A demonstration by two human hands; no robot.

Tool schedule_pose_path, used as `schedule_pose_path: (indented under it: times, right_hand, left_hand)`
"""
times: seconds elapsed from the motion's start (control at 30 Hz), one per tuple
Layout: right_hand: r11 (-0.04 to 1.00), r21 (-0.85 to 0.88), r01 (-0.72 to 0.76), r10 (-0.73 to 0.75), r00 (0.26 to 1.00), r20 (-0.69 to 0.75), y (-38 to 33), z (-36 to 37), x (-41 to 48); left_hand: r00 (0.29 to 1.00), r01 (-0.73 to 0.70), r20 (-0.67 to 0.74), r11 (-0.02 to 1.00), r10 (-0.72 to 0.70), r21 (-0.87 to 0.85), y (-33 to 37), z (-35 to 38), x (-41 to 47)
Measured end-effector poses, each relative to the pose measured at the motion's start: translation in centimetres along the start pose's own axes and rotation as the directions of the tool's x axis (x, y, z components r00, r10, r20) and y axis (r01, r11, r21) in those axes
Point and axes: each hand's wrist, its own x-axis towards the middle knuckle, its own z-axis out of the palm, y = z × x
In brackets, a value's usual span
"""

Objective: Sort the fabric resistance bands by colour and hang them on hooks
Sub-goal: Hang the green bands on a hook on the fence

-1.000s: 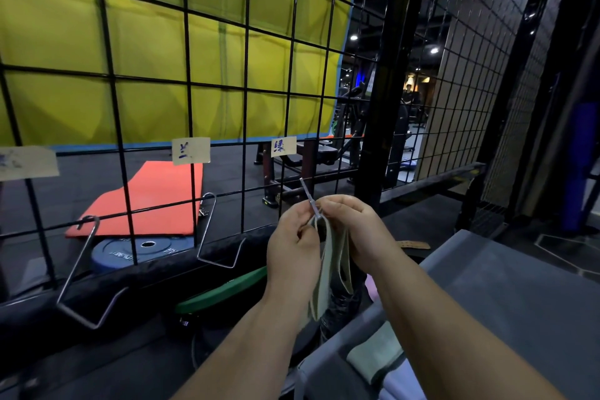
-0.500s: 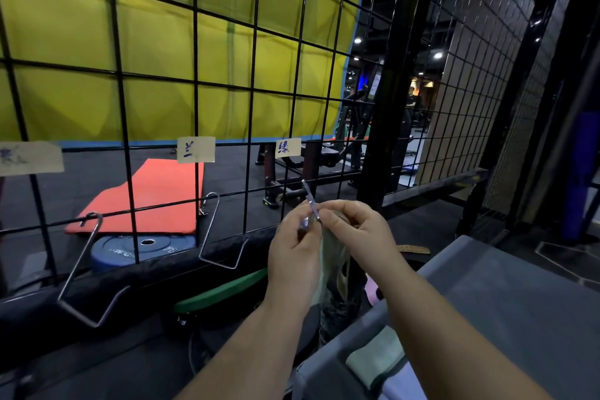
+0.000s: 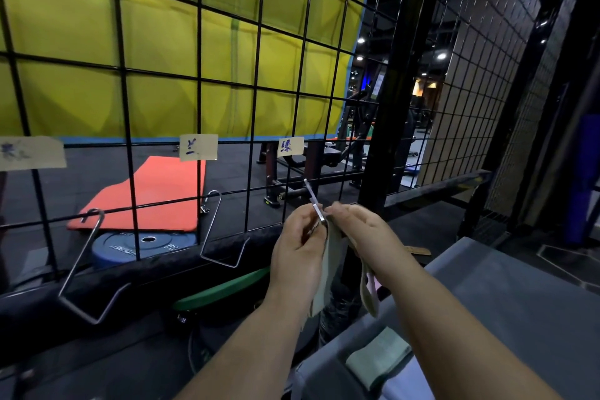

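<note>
A pale green fabric resistance band point(image 3: 329, 269) is held against a slanted metal hook point(image 3: 311, 193) on the black wire grid point(image 3: 256, 88), below a paper label point(image 3: 291, 146) written in blue. Its upper end is pinched at the hook by the left hand point(image 3: 300, 243) and the right hand point(image 3: 363, 230), fingers curled, while the rest hangs down between the forearms. Two bare wire hooks point(image 3: 217, 230) are hung further left, near another label point(image 3: 198, 147). A second pale green band point(image 3: 378, 355) is seen lying at the lower right beside a grey surface point(image 3: 503, 302). Behind the grid, an orange mat point(image 3: 146, 195) and a blue weight plate point(image 3: 143, 245) are visible.
</note>
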Motion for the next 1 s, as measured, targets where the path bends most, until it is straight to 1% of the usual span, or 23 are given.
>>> schedule_pose_path:
  times: [0.03, 0.13, 0.3, 0.47, 0.53, 0.63, 0.77, 0.9, 1.0]
  right_hand:
    - [0.999, -0.021, -0.026, 0.026, 1.000, -0.012, 0.2, -0.1, 0.2]
    - [0.994, -0.106, -0.020, 0.015, 0.999, -0.051, 0.5, 0.0, -0.2]
    - [0.997, -0.002, -0.073, 0.073, 0.996, -0.053, 1.5, 0.8, -0.9]
    - [0.996, -0.026, -0.089, 0.086, 0.994, -0.074, 1.9, 0.7, -0.5]
    - [0.994, -0.025, -0.104, 0.102, 0.993, -0.060, 2.2, 0.8, -0.3]
    - [0.993, 0.001, -0.114, 0.114, 0.992, -0.047, 2.4, 1.2, -0.3]
    - [0.989, 0.085, -0.117, 0.120, 0.992, -0.034, 2.8, 2.0, -0.6]
    - [0.973, 0.194, -0.129, 0.140, 0.989, -0.040, 3.2, 2.5, -1.0]
    - [0.965, 0.232, -0.118, 0.133, 0.990, -0.046, 3.6, 2.9, -1.2]
  left_hand:
    - [1.000, 0.008, -0.008, 1.000, -0.008, -0.001, -0.1, 0.0, 0.0]
    - [0.999, 0.035, -0.034, 0.999, -0.035, -0.018, -0.2, 0.0, 0.0]
    - [0.998, 0.053, -0.046, 0.999, -0.053, -0.010, -0.1, 0.1, 0.0]
    - [0.993, 0.096, -0.057, 0.994, -0.099, -0.060, -0.1, -0.1, 0.0]
    - [0.995, 0.088, -0.053, 0.996, -0.090, -0.031, 0.0, -0.2, -0.1]
    - [0.996, 0.072, -0.046, 0.997, -0.072, 0.001, 0.0, -0.2, -0.1]
    - [0.995, 0.097, -0.020, 0.995, -0.096, 0.016, -0.2, -0.3, -0.4]
    - [0.997, 0.073, -0.030, 0.992, -0.070, 0.107, -0.1, -0.4, -0.6]
    - [0.997, 0.069, -0.054, 0.980, -0.061, 0.184, 0.0, -0.7, -0.6]
